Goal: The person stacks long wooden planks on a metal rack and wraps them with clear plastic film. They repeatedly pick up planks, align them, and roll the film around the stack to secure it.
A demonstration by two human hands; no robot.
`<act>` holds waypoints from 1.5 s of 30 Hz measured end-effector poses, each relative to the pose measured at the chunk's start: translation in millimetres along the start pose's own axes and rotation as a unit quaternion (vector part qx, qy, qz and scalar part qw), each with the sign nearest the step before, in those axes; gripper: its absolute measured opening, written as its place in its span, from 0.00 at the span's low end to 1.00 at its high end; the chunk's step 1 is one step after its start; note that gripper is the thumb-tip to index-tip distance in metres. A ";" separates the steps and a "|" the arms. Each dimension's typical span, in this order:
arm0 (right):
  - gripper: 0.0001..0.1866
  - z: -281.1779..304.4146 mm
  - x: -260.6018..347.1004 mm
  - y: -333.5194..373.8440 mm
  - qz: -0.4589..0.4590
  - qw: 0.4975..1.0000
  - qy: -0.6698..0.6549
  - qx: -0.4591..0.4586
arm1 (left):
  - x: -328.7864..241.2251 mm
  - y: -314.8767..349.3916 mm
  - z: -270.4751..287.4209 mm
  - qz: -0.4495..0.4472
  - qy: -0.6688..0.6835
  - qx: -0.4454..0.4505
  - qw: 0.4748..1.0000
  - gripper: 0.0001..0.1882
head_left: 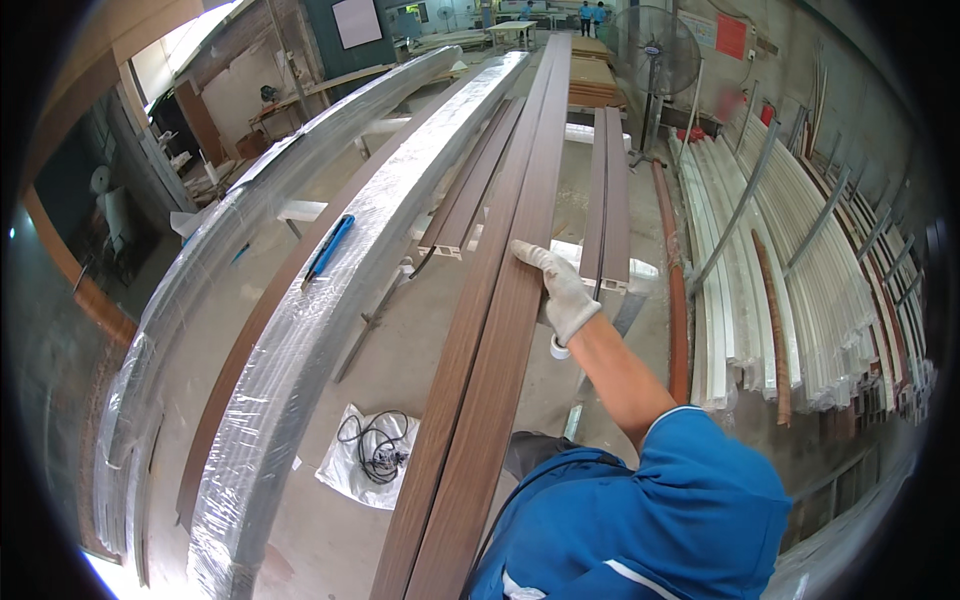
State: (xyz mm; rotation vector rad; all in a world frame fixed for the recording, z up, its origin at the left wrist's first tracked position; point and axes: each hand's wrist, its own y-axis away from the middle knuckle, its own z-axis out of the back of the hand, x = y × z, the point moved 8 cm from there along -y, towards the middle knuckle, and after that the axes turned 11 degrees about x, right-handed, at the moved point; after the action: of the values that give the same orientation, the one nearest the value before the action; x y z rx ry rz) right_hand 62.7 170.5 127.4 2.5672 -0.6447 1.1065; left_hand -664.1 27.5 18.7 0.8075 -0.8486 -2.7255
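Observation:
My right hand [562, 292], in a white work glove, grips the right edge of a long brown wood-grain profile [470, 430]. One or two digits lie on its top face; the others are hidden at the edge or underneath. A narrow dark groove runs lengthwise down the profile, which stretches from the lower edge far ahead. Shorter brown profiles with hollow ends lie on both sides of it: a left pair [470, 215] and a right pair [605, 200]. Near the wrist is a white roll [559, 347], perhaps tape. My left hand is out of view.
On the left, a blue utility knife [329, 250] rests on a film-wrapped bundle [290, 390]; another wrapped bundle [190, 270] lies beyond. A white bag [370, 455] with black cord is on the floor. Stacked pale profiles [790, 270] and a fan [655, 50] stand right; people are far off.

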 end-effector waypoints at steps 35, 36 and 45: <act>0.43 364.9 182.8 -142.4 -0.093 0.942 0.318 -0.049 | -221.6 50.3 -210.9 0.106 -0.095 0.071 0.987 0.31; 0.43 368.3 185.5 -145.5 -0.105 0.934 0.340 -0.046 | -224.1 46.6 -215.0 0.116 -0.062 0.063 0.989 0.32; 0.46 376.2 197.5 -167.1 -0.146 0.870 0.466 -0.065 | -277.6 8.7 -202.2 0.083 -0.031 0.035 0.995 0.29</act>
State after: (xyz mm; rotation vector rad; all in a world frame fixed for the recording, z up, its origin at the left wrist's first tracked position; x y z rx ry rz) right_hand 498.4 102.7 8.9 1.6097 -0.0669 1.8556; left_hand -321.1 11.8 8.0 0.6377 -0.9810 -2.6000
